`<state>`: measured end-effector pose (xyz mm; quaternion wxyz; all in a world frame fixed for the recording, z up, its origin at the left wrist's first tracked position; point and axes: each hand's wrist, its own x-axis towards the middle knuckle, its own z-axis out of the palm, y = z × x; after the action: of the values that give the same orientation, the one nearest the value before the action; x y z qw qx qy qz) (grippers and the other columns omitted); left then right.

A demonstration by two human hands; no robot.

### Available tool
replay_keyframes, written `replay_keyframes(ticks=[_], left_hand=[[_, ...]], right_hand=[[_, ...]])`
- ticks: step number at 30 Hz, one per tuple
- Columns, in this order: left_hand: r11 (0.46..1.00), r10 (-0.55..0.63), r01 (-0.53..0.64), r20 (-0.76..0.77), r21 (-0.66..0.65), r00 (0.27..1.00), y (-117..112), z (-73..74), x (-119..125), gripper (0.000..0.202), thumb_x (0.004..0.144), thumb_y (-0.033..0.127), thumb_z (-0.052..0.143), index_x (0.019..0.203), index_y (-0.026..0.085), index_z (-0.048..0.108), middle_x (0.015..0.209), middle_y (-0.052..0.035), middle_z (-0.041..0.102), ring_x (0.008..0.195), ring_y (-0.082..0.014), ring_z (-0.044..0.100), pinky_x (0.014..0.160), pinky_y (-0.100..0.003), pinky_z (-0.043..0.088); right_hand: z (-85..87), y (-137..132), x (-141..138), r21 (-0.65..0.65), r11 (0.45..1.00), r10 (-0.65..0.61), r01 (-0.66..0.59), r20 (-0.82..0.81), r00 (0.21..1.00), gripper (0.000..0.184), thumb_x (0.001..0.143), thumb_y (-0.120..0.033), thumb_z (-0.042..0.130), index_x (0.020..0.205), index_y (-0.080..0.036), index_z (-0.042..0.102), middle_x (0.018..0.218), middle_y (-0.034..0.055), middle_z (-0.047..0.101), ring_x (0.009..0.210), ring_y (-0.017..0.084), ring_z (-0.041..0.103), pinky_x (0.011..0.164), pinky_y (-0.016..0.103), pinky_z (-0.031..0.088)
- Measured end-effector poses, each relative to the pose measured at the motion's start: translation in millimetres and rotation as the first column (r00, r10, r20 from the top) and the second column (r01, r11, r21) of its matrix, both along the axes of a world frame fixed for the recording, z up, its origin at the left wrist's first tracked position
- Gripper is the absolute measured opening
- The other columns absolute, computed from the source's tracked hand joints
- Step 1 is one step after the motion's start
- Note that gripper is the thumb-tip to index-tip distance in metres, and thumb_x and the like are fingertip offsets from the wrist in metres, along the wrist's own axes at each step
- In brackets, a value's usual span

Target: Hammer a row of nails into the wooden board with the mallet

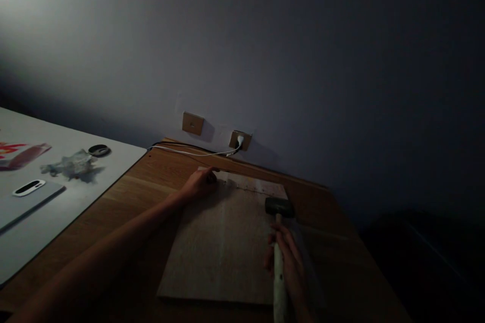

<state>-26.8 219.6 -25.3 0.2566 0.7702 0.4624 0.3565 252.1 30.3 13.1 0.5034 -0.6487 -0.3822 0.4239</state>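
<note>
A pale wooden board [223, 242] lies flat on a brown wooden table [140, 192]. My left hand [200, 183] rests on the board's far left corner with its fingers curled over the edge. My right hand [290, 262] is wrapped round the light handle of a mallet [279, 234]. The mallet's dark head [279, 207] sits near the board's far right edge. A row of small marks or pegs runs along the board's far edge, too dim to make out.
A white tabletop [56, 212] at the left carries a grey tablet [26, 199], a crumpled plastic wrapper [71, 164] and a dark round lid [99, 150]. Two wall sockets [240, 140] sit behind the table, one with a white cable plugged in. The right side is dark.
</note>
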Motion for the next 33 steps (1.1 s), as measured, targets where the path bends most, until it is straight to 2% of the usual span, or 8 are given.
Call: replay_keyframes(ticks=[5, 11, 15, 18, 22, 25, 28, 33], left_hand=[[1.000, -0.011, 0.011, 0.004, 0.001, 1.000, 2, -3.9, -2, 0.046, 0.079, 0.031, 0.065, 0.123, 0.018, 0.063, 0.095, -0.0054, 0.076, 0.081, -0.0185, 0.071, 0.075, -0.027, 0.055], [0.992, 0.049, -0.036, -0.108, 0.120, 0.993, -1, -8.9, -5, 0.042, 0.081, 0.027, 0.063, 0.123, 0.019, 0.064, 0.110, -0.0096, 0.072, 0.100, -0.0227, 0.067, 0.090, -0.034, 0.055], [0.965, 0.194, -0.127, -0.298, 0.231, 0.935, -22, 1.0, -12, 0.040, 0.086, 0.032, 0.061, 0.125, 0.021, 0.064, 0.132, -0.0143, 0.061, 0.122, -0.0311, 0.058, 0.104, -0.049, 0.048], [0.952, 0.288, -0.204, -0.440, 0.228, 0.851, -55, 11.2, -25, 0.046, 0.090, 0.039, 0.059, 0.133, 0.021, 0.059, 0.142, -0.0180, 0.054, 0.125, -0.0355, 0.058, 0.102, -0.053, 0.048], [0.949, 0.313, -0.245, -0.480, 0.199, 0.820, -107, 15.2, -38, 0.046, 0.098, 0.036, 0.045, 0.140, 0.018, 0.053, 0.142, -0.0184, 0.058, 0.108, -0.0316, 0.068, 0.093, -0.049, 0.053], [0.968, 0.235, -0.156, -0.488, 0.199, 0.841, -132, 14.3, -34, 0.045, 0.097, 0.037, 0.046, 0.138, 0.023, 0.056, 0.138, -0.0148, 0.064, 0.103, -0.0309, 0.071, 0.090, -0.046, 0.054], [0.969, 0.212, -0.117, -0.488, 0.217, 0.847, -136, 19.1, -21, 0.047, 0.096, 0.042, 0.050, 0.138, 0.023, 0.058, 0.137, -0.0136, 0.066, 0.102, -0.0316, 0.072, 0.091, -0.045, 0.055], [0.979, 0.106, 0.003, -0.526, 0.202, 0.844, -128, 30.4, 13, 0.046, 0.096, 0.042, 0.054, 0.137, 0.023, 0.060, 0.141, -0.0121, 0.063, 0.099, -0.0307, 0.072, 0.085, -0.044, 0.059]], right_hand=[[-19.4, 7, -3, -0.032, 0.998, 0.045, -0.046, -0.037, 0.998, 0.064, 0.078, -0.079, 0.057, 0.114, -0.027, 0.054, 0.073, -0.0025, 0.062, 0.047, 0.017, 0.059, 0.042, 0.027, 0.044], [-23.8, 20, -17, 0.072, 0.983, 0.129, -0.169, 0.387, 0.913, 0.044, 0.093, -0.066, 0.047, 0.104, -0.025, 0.059, 0.085, 0.0059, 0.070, 0.076, 0.025, 0.069, 0.063, 0.033, 0.052], [-23.0, 26, -25, 0.069, 0.975, 0.122, -0.212, 0.632, 0.765, 0.036, 0.092, -0.060, 0.053, 0.101, -0.026, 0.063, 0.092, 0.0097, 0.074, 0.079, 0.027, 0.070, 0.071, 0.036, 0.052], [-24.6, 21, -23, 0.099, 0.971, 0.098, -0.219, 0.668, 0.738, 0.040, 0.095, -0.059, 0.050, 0.114, -0.026, 0.065, 0.098, 0.0095, 0.075, 0.081, 0.027, 0.071, 0.073, 0.036, 0.054], [-28.5, 1, -1, 0.184, 0.950, 0.068, -0.254, 0.669, 0.740, 0.048, 0.099, -0.058, 0.047, 0.127, -0.023, 0.064, 0.086, 0.0079, 0.074, 0.079, 0.026, 0.072, 0.072, 0.037, 0.057], [-33.6, -18, 22, 0.275, 0.927, -0.027, -0.255, 0.727, 0.687, 0.042, 0.101, -0.052, 0.046, 0.125, -0.025, 0.066, 0.106, 0.0118, 0.075, 0.099, 0.029, 0.072, 0.087, 0.044, 0.058], [-37.5, -33, 43, 0.303, 0.909, -0.058, -0.287, 0.772, 0.633, 0.037, 0.102, -0.045, 0.047, 0.127, -0.027, 0.067, 0.124, 0.0118, 0.072, 0.117, 0.029, 0.067, 0.100, 0.049, 0.055], [-47.2, -40, 80, 0.286, 0.924, -0.095, -0.254, 0.814, 0.574, 0.033, 0.102, -0.040, 0.047, 0.121, -0.023, 0.069, 0.125, 0.0132, 0.072, 0.120, 0.030, 0.066, 0.103, 0.052, 0.053]])
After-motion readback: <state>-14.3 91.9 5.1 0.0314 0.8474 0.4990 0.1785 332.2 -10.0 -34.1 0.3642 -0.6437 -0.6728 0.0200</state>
